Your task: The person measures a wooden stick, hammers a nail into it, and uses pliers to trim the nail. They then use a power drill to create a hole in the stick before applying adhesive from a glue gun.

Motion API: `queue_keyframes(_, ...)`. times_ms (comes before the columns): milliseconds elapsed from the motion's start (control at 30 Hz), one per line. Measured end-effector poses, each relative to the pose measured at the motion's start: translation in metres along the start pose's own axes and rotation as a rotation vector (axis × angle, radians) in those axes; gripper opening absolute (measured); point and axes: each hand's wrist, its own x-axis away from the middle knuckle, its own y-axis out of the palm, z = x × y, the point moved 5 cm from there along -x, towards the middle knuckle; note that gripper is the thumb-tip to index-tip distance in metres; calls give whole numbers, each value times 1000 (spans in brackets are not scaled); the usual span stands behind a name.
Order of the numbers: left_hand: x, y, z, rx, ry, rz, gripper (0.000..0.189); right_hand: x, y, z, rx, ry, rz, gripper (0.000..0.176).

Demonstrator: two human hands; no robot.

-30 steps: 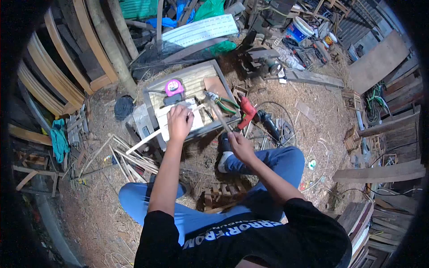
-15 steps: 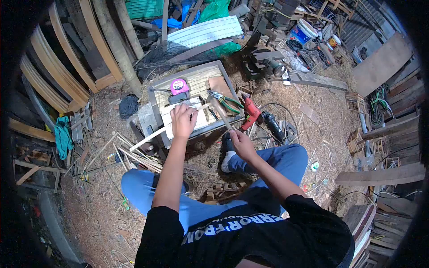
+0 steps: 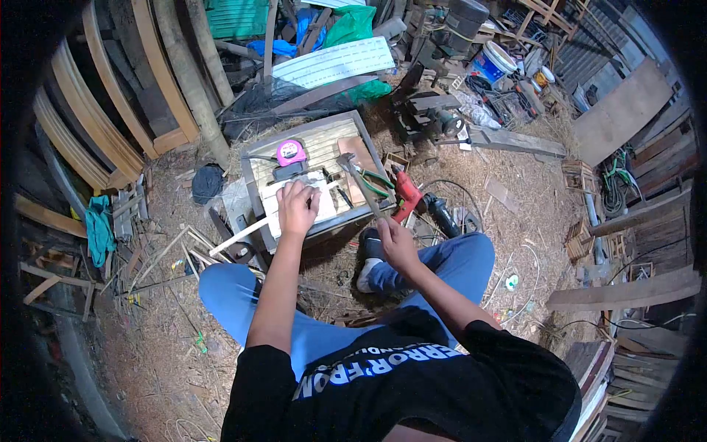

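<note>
Strip (image 3: 241, 236) held down by the left hand (image 3: 297, 209) bares its end as the hammer (image 3: 365, 188), gripped in the right hand (image 3: 398, 244), lifts toward one o'clock.

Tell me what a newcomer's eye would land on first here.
Probably the bright pink tape measure, on the low worktable just beyond the left hand, which presses on a pale wooden stick. Next, likely the red power drill at the table's right edge, near the hammer held in the right hand. Farther off at the left, tall curved wooden frames stand out.
</note>
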Motion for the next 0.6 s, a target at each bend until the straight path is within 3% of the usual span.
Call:
queue_keyframes(167, 0, -3, 3, 4, 22, 14, 8, -4, 13, 25, 75, -16, -48, 50)
queue_keyframes(267, -1, -5, 6, -8, 20, 37, 9, 8, 7, 10, 39, -36, 28, 50)
queue_keyframes(367, 0, -3, 5, 17, 33, 28, 9, -3, 17, 35, 106, 5, -86, 49)
queue_keyframes(500, 0, -4, 5, -7, -11, -32, 10, 12, 5, 0, 17, -14, 56, 51)
queue_keyframes(600, 1, -3, 5, 8, 6, -23, 10, 0, 16, 24, 60, -31, 30, 52)
